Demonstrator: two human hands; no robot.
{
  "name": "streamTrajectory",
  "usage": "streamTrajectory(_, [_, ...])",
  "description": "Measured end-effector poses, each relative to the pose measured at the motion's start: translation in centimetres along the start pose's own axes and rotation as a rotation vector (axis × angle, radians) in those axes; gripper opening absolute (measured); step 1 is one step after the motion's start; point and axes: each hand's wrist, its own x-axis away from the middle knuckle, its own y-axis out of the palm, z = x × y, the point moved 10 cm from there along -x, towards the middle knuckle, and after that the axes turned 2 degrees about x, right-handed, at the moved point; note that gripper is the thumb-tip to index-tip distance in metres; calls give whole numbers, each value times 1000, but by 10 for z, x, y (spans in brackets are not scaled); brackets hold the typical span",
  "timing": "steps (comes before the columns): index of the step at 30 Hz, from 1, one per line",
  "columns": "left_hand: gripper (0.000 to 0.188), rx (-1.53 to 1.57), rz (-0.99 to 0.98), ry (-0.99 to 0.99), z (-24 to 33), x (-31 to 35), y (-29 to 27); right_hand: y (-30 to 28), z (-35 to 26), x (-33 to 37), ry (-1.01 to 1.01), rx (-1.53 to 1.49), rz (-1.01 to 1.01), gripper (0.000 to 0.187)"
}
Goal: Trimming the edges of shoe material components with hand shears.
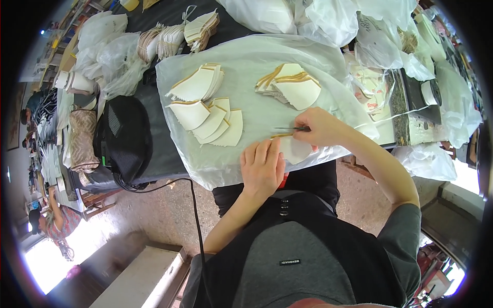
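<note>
The right hand point(321, 128) clamps a slim dark metal tool point(298, 128) in its fingers; the left hand point(261, 167) — fingers together, grip unclear — touches a white tan-edged flat piece point(297, 150).

Black table point(163, 141): tied bundles point(170, 42), plastic sheet point(245, 84) beneath white pieces point(189, 114).

Left hand point(261, 167) kinda covers the left end of the white piece point(297, 150). Right hand point(317, 128) hides most of the dark tool point(301, 128), too small to ID. Far white plastic bag point(262, 14) gets cut off, and the person at far left point(62, 220) is tiny and blurry.
</note>
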Motion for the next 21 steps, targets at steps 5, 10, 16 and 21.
streamTrajectory(5, [42, -4, -58, -12, 3, -4, 2, -1, -2, 3, -19, -31, 38, 21])
streamTrajectory(10, [40, 8, -61, 54, 18, -13, 9, 0, -8, 2, 20, 53, 40, 22])
streamTrajectory(16, [40, 20, -64, 136, 21, -10, 17, -18, 15, 15, 81, -24, -4, 22])
streamTrajectory(21, [40, -35, -56, 141, 24, -10, 13, -17, 9, 15, 17, 13, 11, 21])
